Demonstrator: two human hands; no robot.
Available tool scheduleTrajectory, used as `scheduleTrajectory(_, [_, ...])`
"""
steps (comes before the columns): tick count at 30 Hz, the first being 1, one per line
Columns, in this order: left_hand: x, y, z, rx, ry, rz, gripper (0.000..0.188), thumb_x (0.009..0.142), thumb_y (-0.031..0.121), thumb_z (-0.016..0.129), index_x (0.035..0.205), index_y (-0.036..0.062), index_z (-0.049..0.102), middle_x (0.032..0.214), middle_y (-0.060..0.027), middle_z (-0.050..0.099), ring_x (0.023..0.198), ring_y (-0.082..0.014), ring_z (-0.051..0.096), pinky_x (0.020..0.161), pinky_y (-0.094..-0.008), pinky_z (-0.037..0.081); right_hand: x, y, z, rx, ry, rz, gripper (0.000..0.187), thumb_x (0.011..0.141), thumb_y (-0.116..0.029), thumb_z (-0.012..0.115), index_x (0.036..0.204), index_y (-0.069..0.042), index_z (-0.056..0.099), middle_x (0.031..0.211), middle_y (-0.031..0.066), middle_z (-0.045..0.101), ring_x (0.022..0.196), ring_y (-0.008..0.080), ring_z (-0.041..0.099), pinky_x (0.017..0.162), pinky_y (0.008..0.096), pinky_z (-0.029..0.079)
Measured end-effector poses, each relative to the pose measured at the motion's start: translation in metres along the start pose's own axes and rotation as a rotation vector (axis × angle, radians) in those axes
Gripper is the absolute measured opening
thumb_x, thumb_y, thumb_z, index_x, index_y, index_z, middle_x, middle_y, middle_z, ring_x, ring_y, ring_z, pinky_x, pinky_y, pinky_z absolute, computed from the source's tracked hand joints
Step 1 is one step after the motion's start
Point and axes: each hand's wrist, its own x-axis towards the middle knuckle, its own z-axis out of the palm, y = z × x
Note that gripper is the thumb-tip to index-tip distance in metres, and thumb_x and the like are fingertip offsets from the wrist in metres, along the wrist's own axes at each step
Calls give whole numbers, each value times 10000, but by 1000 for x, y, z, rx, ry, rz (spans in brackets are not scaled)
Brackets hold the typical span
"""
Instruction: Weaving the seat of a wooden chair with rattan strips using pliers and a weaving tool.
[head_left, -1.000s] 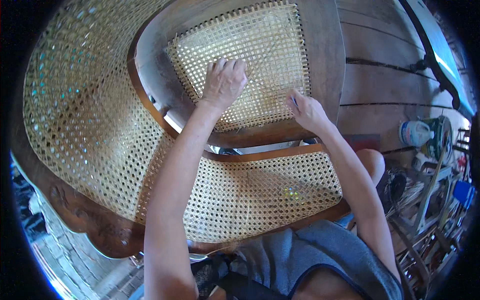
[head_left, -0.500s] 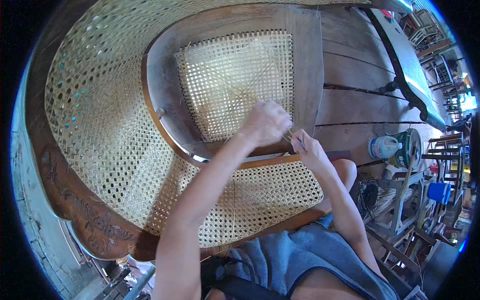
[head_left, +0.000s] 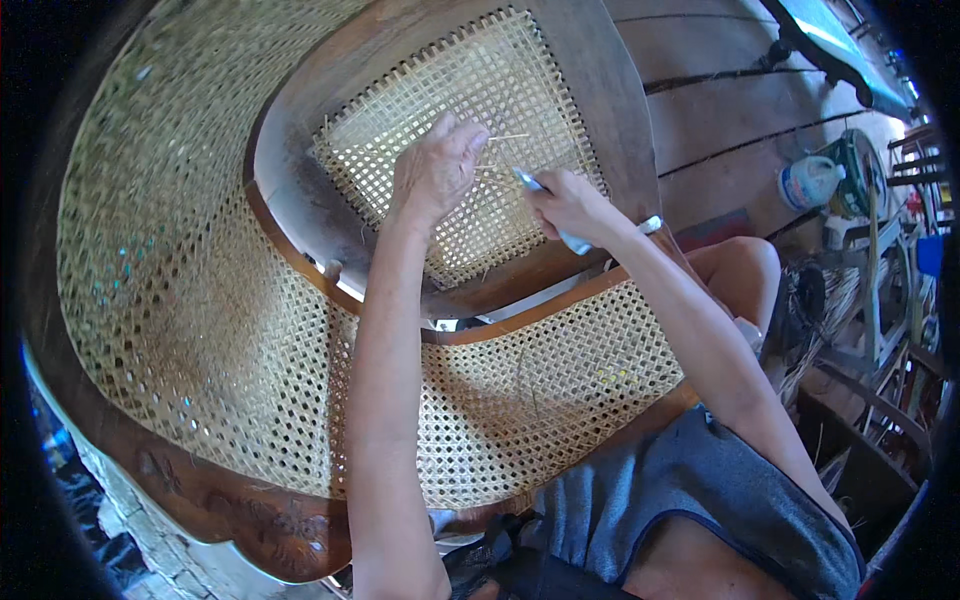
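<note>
My left hand (head_left: 438, 172) is closed on thin cane strands (head_left: 508, 136) whose free ends stick out to the right from its fingers. The fist hovers over a woven cane panel (head_left: 485, 95) set in a wooden seat frame (head_left: 620, 120). To its right, my right hand (head_left: 575, 207) grips a slim light-blue knife (head_left: 574, 243). One end of the knife points toward the strands, and the other shows below the fingers. Whether its tip touches the cane cannot be made out.
A curved cane-woven chair back (head_left: 200, 280) with a carved wooden rim (head_left: 270, 530) wraps the left and near sides. My bent knee (head_left: 745, 265) is at the right. Beyond it are a white jug (head_left: 810, 183), a dark green container (head_left: 855, 170) and wooden chair frames (head_left: 880, 290).
My hands have moved apart, the left one leftward over the panel and the right one up and slightly left. The knife shows more clearly. The view has shifted and tilted.
</note>
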Motion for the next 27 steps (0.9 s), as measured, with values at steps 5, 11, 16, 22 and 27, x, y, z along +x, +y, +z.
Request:
scheduleTrajectory(5, [0, -7, -2, 35, -80, 4, 204, 899, 368, 641, 911, 172, 697, 900, -72, 619, 797, -302, 655, 669, -431, 520, 16, -7, 19, 62, 70, 27, 342, 942, -163, 458, 739, 68, 608, 569, 147, 638, 492, 255, 664, 484, 403, 528])
scheduleTrajectory(11, [8, -4, -6, 76, -118, -55, 152, 819, 338, 718, 871, 196, 727, 848, -52, 629, 768, -259, 652, 663, -398, 496, 20, -24, 23, 61, 87, 29, 321, 922, -139, 511, 712, 80, 617, 577, 171, 641, 494, 243, 676, 500, 363, 557])
scheduleTrajectory(16, [12, 5, -3, 143, -94, -6, 144, 803, 322, 709, 817, 179, 695, 870, -45, 640, 741, -264, 658, 658, -400, 499, 26, -17, 29, 70, 191, -52, 274, 896, -107, 540, 698, 68, 611, 570, 153, 641, 536, 229, 699, 541, 349, 567])
scheduleTrajectory(22, [21, -4, -4, 190, -148, 43, 153, 839, 317, 680, 832, 164, 691, 889, -47, 661, 793, -279, 668, 673, -410, 522, 19, -22, 27, 57, 192, -91, 281, 891, -114, 526, 691, 64, 613, 575, 172, 642, 540, 246, 698, 578, 369, 573])
scheduleTrajectory(27, [23, -5, 2, 175, -254, 68, 176, 873, 327, 664, 858, 154, 694, 905, -53, 667, 840, -287, 668, 705, -411, 534, 16, -28, 22, 131, 121, 51, 349, 916, -176, 515, 699, 76, 618, 587, 182, 643, 551, 263, 698, 622, 380, 577])
